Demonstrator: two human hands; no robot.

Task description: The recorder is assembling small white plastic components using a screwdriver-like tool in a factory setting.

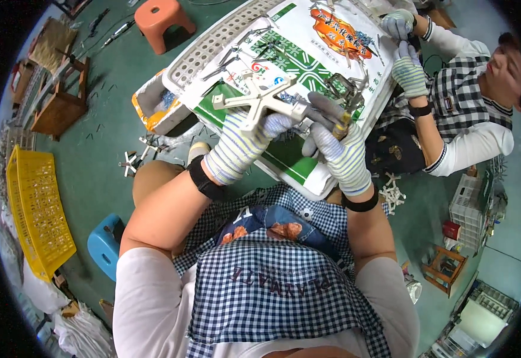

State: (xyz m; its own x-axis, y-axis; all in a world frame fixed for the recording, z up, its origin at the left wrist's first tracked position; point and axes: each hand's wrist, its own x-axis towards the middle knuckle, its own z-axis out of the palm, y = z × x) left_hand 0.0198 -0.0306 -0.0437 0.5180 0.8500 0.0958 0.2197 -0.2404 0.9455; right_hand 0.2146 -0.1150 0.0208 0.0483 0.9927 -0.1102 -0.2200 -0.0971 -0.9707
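Cannot identify yellowish object (344, 123) in right hand (345, 156) | cannot resolve tiny bluish bits (364, 39) | lose tabletop (184, 76) past upper edge

The room is floored in green (102, 161), and a shadow is cast beneath an orange stool (159, 21) at the upper left. A blue stool (104, 246) is placed lower down, near a large yellow basket (41, 209) with openwork sides. Beyond these, a wooden stand (64, 104) is set near the left edge. At the right, a pale slatted crate (468, 206) and a small wooden stool (444, 269) are seen, bordered by a pale blue-grey expanse (514, 238); whether wall or floor cannot be told.
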